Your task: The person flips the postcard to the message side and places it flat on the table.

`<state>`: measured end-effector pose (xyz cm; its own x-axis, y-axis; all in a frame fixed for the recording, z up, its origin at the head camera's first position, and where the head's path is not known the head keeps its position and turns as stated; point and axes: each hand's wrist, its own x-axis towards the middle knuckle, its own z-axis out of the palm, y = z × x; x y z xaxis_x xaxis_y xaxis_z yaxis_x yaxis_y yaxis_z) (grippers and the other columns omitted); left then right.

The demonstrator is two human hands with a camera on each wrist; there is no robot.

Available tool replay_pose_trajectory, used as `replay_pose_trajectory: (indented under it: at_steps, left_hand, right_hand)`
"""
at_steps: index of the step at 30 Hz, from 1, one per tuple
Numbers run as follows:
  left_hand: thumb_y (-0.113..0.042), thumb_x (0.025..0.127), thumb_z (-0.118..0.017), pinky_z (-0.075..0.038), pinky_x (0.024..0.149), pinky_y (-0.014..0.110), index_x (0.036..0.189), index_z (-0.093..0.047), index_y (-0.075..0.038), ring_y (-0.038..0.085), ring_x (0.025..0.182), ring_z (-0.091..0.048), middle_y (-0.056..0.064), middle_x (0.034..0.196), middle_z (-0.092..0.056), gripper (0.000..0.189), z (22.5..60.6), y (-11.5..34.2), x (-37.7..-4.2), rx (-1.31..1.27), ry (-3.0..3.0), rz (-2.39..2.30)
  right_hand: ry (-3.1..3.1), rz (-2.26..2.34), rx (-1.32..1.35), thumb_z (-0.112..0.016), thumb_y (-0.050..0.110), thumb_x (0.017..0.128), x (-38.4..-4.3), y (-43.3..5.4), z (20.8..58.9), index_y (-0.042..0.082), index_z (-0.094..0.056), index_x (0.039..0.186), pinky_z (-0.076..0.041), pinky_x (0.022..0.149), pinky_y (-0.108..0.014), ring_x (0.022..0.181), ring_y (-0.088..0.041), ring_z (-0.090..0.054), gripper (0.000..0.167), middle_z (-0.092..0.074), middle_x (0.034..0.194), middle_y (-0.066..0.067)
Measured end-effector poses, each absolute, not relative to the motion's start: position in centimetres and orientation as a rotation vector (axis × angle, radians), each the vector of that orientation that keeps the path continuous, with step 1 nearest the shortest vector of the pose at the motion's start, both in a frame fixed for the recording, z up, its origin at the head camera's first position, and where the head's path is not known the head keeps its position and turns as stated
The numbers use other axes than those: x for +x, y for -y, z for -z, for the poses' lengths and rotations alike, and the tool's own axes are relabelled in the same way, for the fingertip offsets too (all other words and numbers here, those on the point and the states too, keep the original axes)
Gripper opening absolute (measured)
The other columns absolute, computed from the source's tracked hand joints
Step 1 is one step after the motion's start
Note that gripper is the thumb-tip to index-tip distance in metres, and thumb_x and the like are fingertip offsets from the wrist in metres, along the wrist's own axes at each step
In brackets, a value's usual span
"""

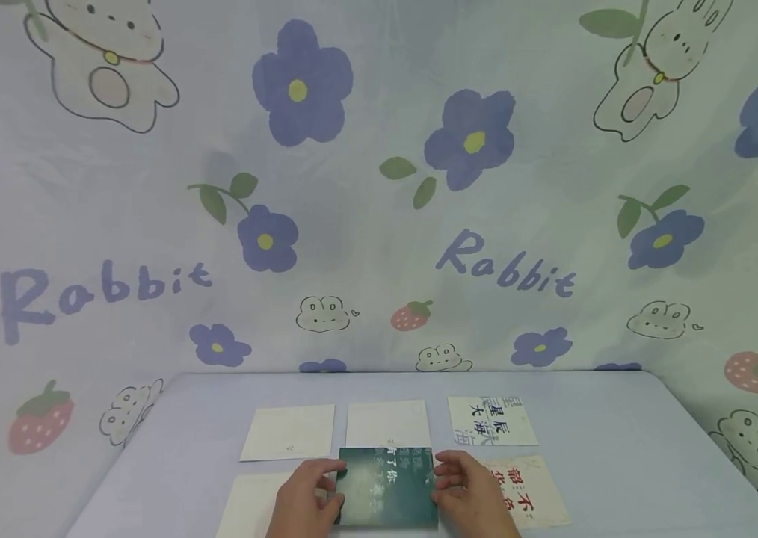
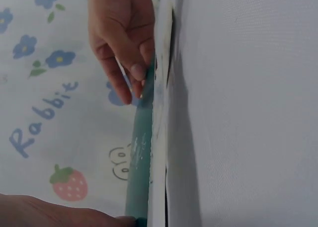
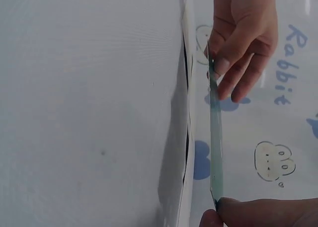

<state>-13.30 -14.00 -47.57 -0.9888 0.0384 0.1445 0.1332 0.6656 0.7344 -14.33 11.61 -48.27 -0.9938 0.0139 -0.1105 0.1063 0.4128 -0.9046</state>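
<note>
A dark green card (image 1: 387, 487) with pale characters is held a little above the table (image 1: 621, 463) near its front edge. My left hand (image 1: 305, 501) pinches the card's left edge and my right hand (image 1: 469, 493) pinches its right edge. The left wrist view shows the card edge-on (image 2: 140, 152), with the right hand (image 2: 121, 38) at its far end and the left hand (image 2: 54, 212) at the near end. In the right wrist view the card's thin edge (image 3: 215, 132) runs from the left hand (image 3: 243, 33) to the right hand (image 3: 263, 212).
Other cards lie flat on the pale blue table: two blank ones (image 1: 288, 432) (image 1: 387, 423) behind, a blue-lettered one (image 1: 490, 421) at back right, a red-lettered one (image 1: 530, 493) under my right hand, and a blank one (image 1: 247, 508) at front left. A flower-and-rabbit curtain (image 1: 379, 187) hangs behind.
</note>
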Motion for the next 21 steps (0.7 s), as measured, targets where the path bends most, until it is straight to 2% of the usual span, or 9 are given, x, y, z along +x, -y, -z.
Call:
replay_pose_trajectory:
  at_steps: [8,15,21]
  left_hand:
    - [0.004,0.077,-0.079,-0.056,0.062,0.023,0.116,-0.069,-0.004,0.011,0.075,-0.064,0.003,0.097,-0.066,0.041,47.07,13.60,-13.20,-0.015,2.670,1.360]
    - [0.004,0.076,-0.081,-0.056,0.065,0.021,0.116,-0.068,-0.002,0.013,0.081,-0.066,0.006,0.104,-0.070,0.043,46.95,13.53,-13.21,-0.010,2.637,1.388]
    - [0.004,0.075,-0.082,-0.056,0.065,0.021,0.116,-0.068,-0.001,0.012,0.081,-0.065,0.006,0.103,-0.070,0.044,46.75,13.52,-13.34,0.036,2.658,1.370]
  right_hand:
    - [-2.545,1.684,0.182,-0.078,-0.004,0.078,-14.31,-11.56,48.26,-0.006,-0.065,0.120,-0.059,0.076,-0.031,0.085,-0.016,-0.065,0.044,-0.068,0.098,-0.004]
    - [-2.530,1.722,0.184,-0.078,-0.004,0.079,-14.25,-11.55,48.24,-0.008,-0.064,0.121,-0.058,0.074,-0.028,0.084,-0.016,-0.064,0.044,-0.067,0.096,-0.004]
    - [-2.501,1.753,0.149,-0.078,-0.002,0.080,-14.27,-11.70,48.28,-0.007,-0.065,0.120,-0.058,0.073,-0.026,0.084,-0.016,-0.065,0.043,-0.066,0.093,-0.004]
